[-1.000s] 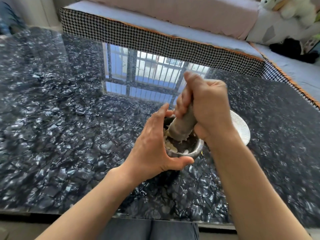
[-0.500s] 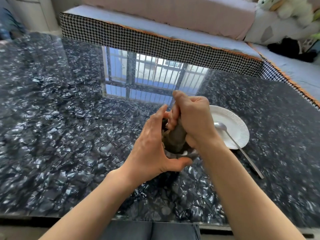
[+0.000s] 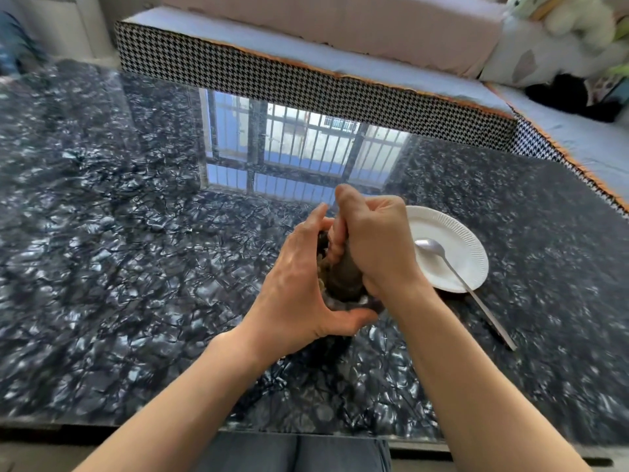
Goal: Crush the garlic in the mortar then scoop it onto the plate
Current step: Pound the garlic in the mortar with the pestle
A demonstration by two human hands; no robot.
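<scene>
A small grey mortar (image 3: 369, 304) stands on the dark marbled table, mostly hidden by my hands. My left hand (image 3: 299, 284) wraps around its left and near side. My right hand (image 3: 374, 240) grips the grey pestle (image 3: 345, 279), whose thick end is pressed down into the bowl. Bits of pale garlic (image 3: 321, 267) show at the left inner wall. Just right of the mortar lies a white paper plate (image 3: 463, 233) with a metal spoon (image 3: 452, 270) resting on it, bowl on the plate and handle reaching toward me over the rim.
The glossy black table (image 3: 136, 267) reflects a barred window (image 3: 292, 155). Behind it runs a sofa with a houndstooth edge (image 3: 306, 80), with plush toys (image 3: 565, 15) at the far right. My knees (image 3: 296, 453) show below the near table edge.
The pestle has come down from a raised, tilted position into the mortar. My right hand dropped with it, uncovering the plate and spoon. The left hand kept its hold.
</scene>
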